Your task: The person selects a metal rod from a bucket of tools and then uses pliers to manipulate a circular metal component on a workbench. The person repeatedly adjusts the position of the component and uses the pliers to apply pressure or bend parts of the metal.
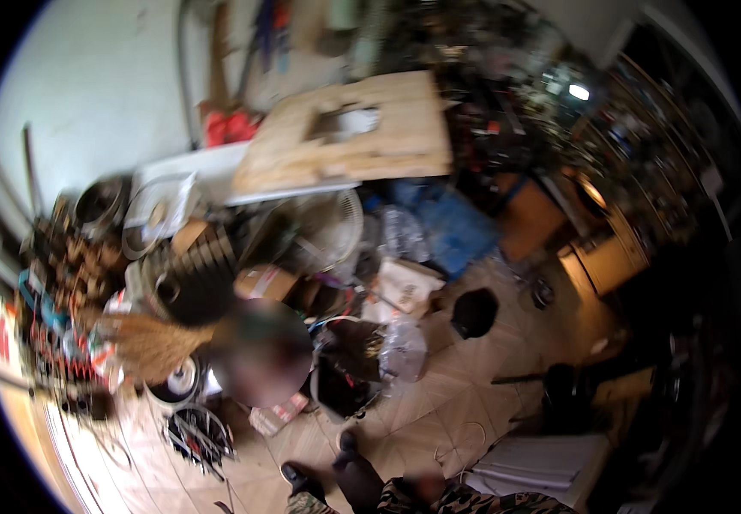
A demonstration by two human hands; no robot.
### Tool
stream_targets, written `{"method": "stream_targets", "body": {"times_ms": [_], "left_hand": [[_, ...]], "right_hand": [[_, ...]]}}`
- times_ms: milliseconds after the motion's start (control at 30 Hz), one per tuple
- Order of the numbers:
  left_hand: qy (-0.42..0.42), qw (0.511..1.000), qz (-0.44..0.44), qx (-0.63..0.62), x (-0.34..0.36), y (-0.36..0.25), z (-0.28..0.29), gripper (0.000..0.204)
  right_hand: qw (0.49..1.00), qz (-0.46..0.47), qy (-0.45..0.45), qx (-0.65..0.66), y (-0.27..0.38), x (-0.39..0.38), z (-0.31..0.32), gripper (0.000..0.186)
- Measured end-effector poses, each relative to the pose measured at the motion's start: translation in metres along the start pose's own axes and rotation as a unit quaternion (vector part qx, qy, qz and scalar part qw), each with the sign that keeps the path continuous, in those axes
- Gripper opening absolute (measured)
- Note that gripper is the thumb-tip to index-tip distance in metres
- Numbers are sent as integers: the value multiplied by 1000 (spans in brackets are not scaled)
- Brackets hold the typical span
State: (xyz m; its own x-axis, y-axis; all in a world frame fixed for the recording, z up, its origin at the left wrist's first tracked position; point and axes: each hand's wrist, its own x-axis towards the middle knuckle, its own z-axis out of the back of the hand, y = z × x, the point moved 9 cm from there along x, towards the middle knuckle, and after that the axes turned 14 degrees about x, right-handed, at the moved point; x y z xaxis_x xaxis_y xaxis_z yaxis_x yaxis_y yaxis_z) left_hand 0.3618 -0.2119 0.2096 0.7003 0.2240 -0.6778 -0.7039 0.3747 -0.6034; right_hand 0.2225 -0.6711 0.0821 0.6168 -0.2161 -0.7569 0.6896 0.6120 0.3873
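A camouflage sleeve [507,501] comes in at the lower edge. At its end is a smeared, skin-toned patch, which seems to be my right hand [426,487]; its fingers and anything in them cannot be made out. My left hand does not show. Two legs with dark shoes [349,440] stand on the tiled floor just left of that patch. Nearest ahead on the floor are a black open bin or bag [336,390] and a clear plastic bag [403,349]. A straw broom [152,343] lies farther left, beside a round blurred area hiding what is there.
A wooden board with a square hole [276,141] lies across the clutter at the back. Below it are a basin [349,218], blue plastic sheeting [460,236] and a cardboard box [265,281]. A black object [475,313] rests on the floor. Loaded shelves line the right.
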Motion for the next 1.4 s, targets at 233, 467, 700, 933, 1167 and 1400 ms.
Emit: {"method": "stream_targets", "body": {"times_ms": [233,467,700,933,1167,1400], "left_hand": [[84,969,-155,173,-8,-197,-108,18],[154,914,-228,299,-47,-335,-305,18],[178,897,-204,350,-74,-420,-421,18],[221,878,-190,381,-45,-496,-559,18],[392,749,-472,248,-164,-721,-806,18],[556,726,-375,150,-267,-863,-1019,24]], "right_hand": [[980,6,-57,191,-45,-40,58,31],[940,9,-196,281,-160,-54,196,38],[951,52,-223,207,-152,-42,427,42],[878,216,-208,372,-52,-5,594,57],[836,256,-274,401,-76,38,796,53],[786,180,-411,424,-177,71,967,25]]}}
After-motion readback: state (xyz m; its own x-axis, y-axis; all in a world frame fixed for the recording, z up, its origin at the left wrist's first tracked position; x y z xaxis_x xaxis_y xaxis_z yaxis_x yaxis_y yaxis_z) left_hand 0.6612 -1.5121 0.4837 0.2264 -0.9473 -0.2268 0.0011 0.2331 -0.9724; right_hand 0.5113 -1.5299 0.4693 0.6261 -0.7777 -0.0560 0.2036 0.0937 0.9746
